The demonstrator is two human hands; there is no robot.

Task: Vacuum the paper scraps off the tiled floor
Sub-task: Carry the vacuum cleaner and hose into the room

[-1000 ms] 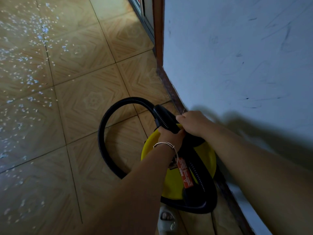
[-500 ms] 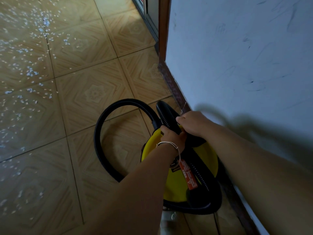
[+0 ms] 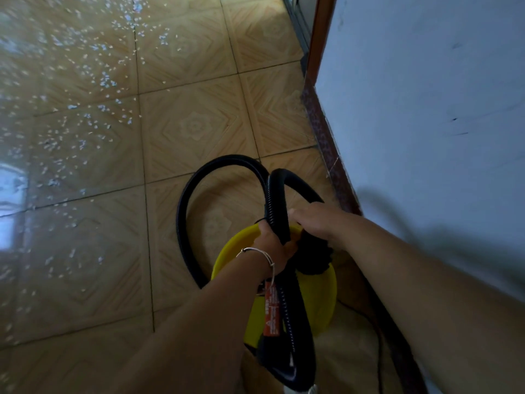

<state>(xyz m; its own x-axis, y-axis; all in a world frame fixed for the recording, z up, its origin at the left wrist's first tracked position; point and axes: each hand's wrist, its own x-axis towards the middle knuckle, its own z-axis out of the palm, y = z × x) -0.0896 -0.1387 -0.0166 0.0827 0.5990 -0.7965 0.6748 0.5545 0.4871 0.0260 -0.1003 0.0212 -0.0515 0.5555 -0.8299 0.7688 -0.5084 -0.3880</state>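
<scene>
Both hands are down at the yellow vacuum (image 3: pixel 322 297) beside the wall (image 3: pixel 426 109). The left hand (image 3: pixel 271 248) grips the black ribbed hose (image 3: pixel 221 163) where it loops up, and the right hand (image 3: pixel 315 221) curls over the vacuum's black top. The paper scraps (image 3: pixel 93 129) lie scattered on the tiled floor (image 3: pixel 196 126), well off to the left
</scene>
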